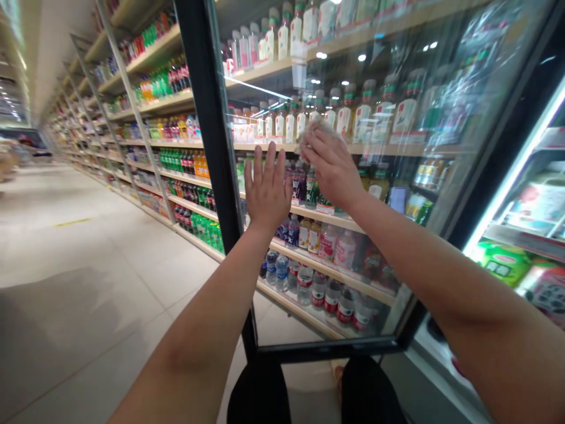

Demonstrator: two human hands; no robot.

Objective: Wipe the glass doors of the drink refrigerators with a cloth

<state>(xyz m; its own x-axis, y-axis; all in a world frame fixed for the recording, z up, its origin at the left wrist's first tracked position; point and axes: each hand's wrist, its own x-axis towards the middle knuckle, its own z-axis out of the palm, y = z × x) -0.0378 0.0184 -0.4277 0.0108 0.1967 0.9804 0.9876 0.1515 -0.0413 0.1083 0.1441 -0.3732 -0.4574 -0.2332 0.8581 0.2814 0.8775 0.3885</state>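
A glass door [326, 351] with a black frame stands open in front of me. Flat against its pane, near the left edge, my left hand [267, 191] has its fingers spread and holds nothing. My right hand [331, 162] is higher and to the right, pressing a crumpled light-coloured cloth [315, 131] on the glass. The cloth shows above and beside the fingers, and the rest of it is hidden under the hand. Bottles on shelves are visible through the pane.
Long shelves [170, 103] of drinks run down the left, beside a tiled floor [88, 235]. At the right is a lit cooler with packages [505, 262]. My dark-clothed knees [260, 391] are just below the door's lower edge.
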